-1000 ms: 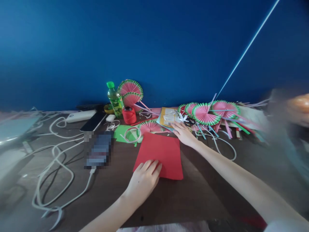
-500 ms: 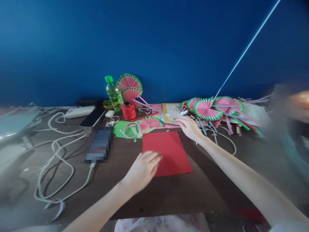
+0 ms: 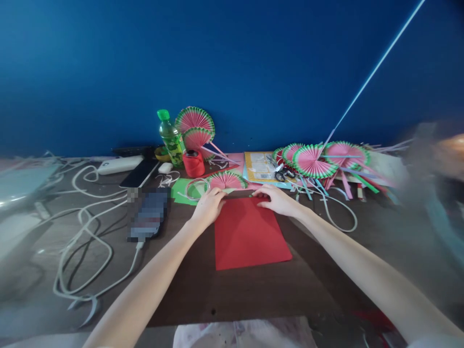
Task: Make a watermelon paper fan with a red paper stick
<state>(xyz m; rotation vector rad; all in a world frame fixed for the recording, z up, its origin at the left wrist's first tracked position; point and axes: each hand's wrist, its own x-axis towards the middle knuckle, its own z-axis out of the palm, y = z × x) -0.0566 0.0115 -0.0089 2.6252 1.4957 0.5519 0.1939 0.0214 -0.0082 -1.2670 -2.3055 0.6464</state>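
A red sheet of paper (image 3: 250, 237) lies flat on the dark table, its far edge under my fingers. My left hand (image 3: 209, 205) is at the far left corner, fingers bent together over the edge; its fingertips are partly hidden. At the far right corner, my right hand (image 3: 276, 199) has its fingers curved along the edge and the thumb on the sheet. Just beyond the paper is a small pleated pink and green paper fan (image 3: 226, 180). Black-handled scissors (image 3: 283, 173) rest past my right hand, by a yellow envelope (image 3: 259, 162).
Several pleated fans (image 3: 313, 162) and paper strips are heaped at the back right. A green-capped bottle (image 3: 170, 140) and a red container (image 3: 193, 163) stand at the back. White cables (image 3: 85, 232) and a phone (image 3: 150, 212) occupy the left. A blurred person (image 3: 435, 183) is at right.
My left hand has moved from over the sheet to its far left corner. My right hand has come back from the envelope to the far right corner, leaving the scissors in view.
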